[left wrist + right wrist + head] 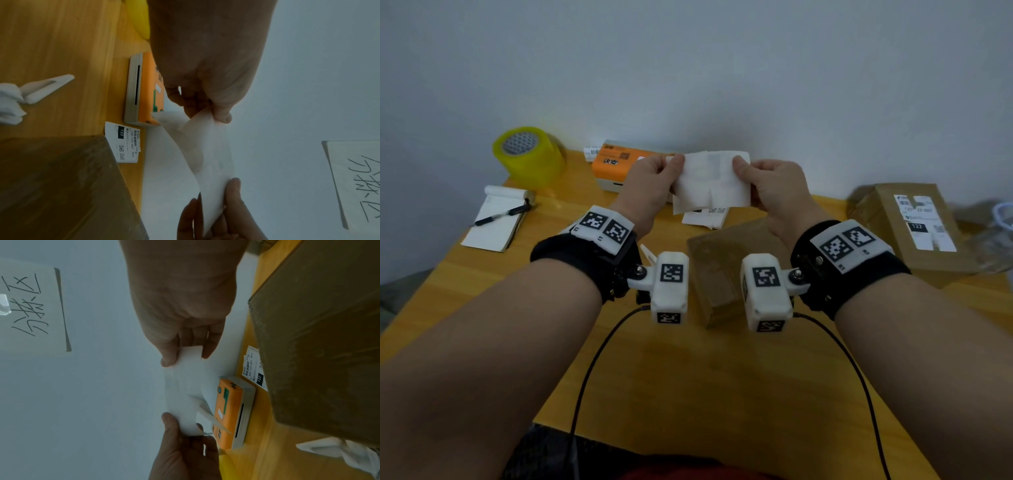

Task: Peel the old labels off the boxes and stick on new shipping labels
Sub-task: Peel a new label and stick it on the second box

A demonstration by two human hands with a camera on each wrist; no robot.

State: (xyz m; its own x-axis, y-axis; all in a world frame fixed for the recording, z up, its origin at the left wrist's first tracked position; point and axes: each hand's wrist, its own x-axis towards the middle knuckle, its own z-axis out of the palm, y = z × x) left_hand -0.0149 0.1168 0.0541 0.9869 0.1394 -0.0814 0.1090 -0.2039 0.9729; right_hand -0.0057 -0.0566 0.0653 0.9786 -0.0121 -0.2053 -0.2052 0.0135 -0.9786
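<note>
Wooden table (688,370) set against a pale wall (722,61). Yellow tape roll (529,156) at the far left corner; open notepad (496,222) near the left edge with a black pen (500,216) lying across it. Orange-and-white label printer (613,166) at the back, by the wall. Handwritten paper sign (30,305) on the wall

Two cardboard boxes (726,270) (914,226), one tape roll (529,156), one notepad (496,222), one pen (501,215), one orange printer (616,164).
</note>
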